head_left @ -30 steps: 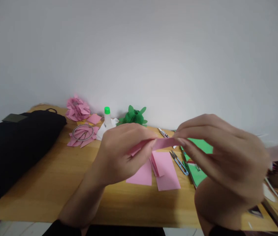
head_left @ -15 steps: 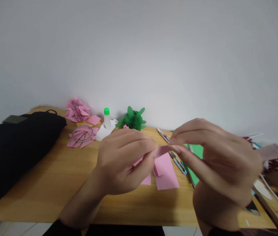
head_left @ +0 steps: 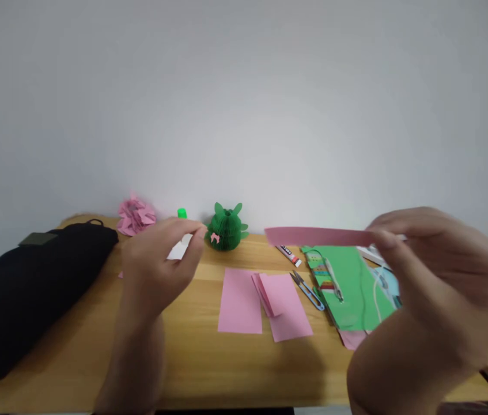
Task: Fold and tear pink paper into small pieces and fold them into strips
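My right hand [head_left: 438, 276] pinches one end of a folded pink paper strip [head_left: 317, 236] and holds it level above the wooden table [head_left: 200, 357]. Off to the left, my left hand [head_left: 155, 268] hovers over the table with loosely curled fingers and holds nothing I can see. It is nearest a glue bottle with a green cap [head_left: 182, 214]. Between the hands lie flat pink paper sheets [head_left: 240, 301] and a small stack of folded pink pieces [head_left: 269, 293].
A black bag [head_left: 23, 288] fills the table's left side. At the back stand a pink paper flower [head_left: 135, 216] and a green paper ornament [head_left: 225, 228]. Right of centre lie a white marker [head_left: 289, 253], small snips [head_left: 308, 290] and green paper sheets [head_left: 347, 288].
Both hands were pinching the pink strip together; now the left hand has let go and moved left, and the right hand has carried the strip rightward. The view has tilted up slightly.
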